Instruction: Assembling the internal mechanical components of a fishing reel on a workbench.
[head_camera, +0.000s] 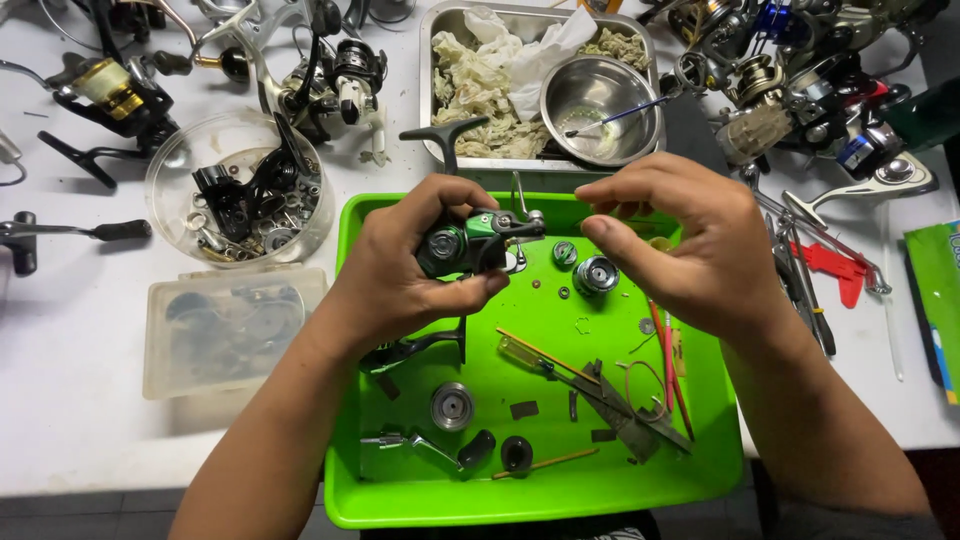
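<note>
Fishing reel body (470, 243): small spinning-reel housing, black with metallic green panels, a silver-grey stem sticking up at its right end. Held off the surface above the back left part of the green tray (400, 505), lying roughly on its side, long axis left to right. Partly hidden by the fingers wrapped round its left and lower sides.

White tabletop (70, 420), evenly lit, grey floor (90, 515) along the near edge
</note>
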